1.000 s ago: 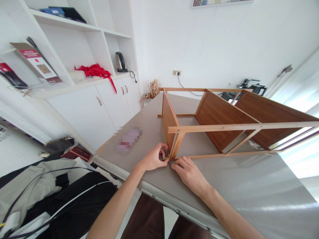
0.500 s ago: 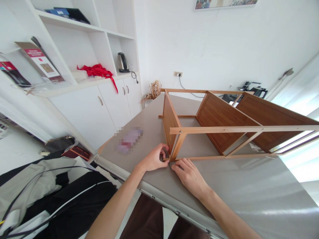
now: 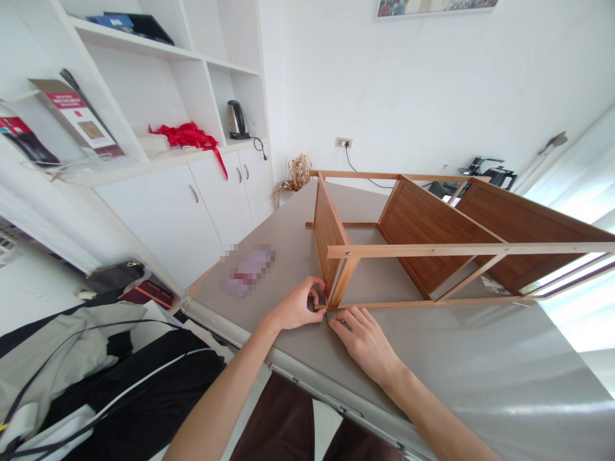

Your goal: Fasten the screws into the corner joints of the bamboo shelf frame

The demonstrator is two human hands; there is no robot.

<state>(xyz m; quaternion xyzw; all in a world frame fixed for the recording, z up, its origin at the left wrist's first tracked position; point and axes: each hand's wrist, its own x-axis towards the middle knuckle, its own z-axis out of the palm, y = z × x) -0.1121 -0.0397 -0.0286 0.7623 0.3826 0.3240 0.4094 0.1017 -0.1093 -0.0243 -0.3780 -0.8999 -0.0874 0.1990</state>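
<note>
Your left hand point(image 3: 293, 307) is at the near-left corner of the open, orange-brown wooden shelf frame point(image 3: 418, 224), which lies on its side on the grey tabletop point(image 3: 461, 358). Its long axis runs left to right, away from that corner. Your left fingers curl half open round the protruding end of the narrow wooden lower rail point(image 3: 384, 305); whether they grip it, I cannot tell. Your right hand point(image 3: 365, 336) is just right of the left, palm down, fingers bent, before that rail. A small, thin, dark metallic piece point(image 3: 327, 315) shows between both hands' fingertips, nearest the right; I cannot tell whether it is held.
</note>
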